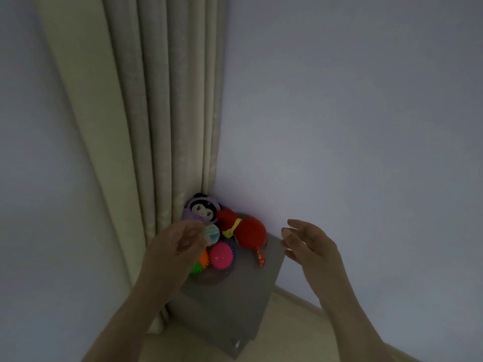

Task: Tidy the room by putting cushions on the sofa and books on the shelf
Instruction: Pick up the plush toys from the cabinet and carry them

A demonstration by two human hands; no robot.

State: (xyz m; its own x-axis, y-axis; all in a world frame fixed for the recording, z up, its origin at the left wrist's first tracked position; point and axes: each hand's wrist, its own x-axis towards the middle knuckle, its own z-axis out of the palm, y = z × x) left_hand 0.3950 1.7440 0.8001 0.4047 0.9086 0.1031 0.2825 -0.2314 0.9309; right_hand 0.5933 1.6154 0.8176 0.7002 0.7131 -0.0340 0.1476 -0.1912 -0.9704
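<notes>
Beige curtain [162, 100]; grey cabinet [235, 296]; plush toys [201, 210] and spiky balls [221, 256] atop

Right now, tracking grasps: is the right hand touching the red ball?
Apart. Head view shows a clear gap between right hand and red ball.

A purple plush doll [202, 210] leans on the curtain [156, 100] at the back of the grey bench [251, 291]. A red plush gourd [248, 231] tied with yellow lies beside it. In front sit a pink spiky ball [221, 256], an orange spiky ball [203, 258] and a green spiky ball [194, 269], close together.
</notes>
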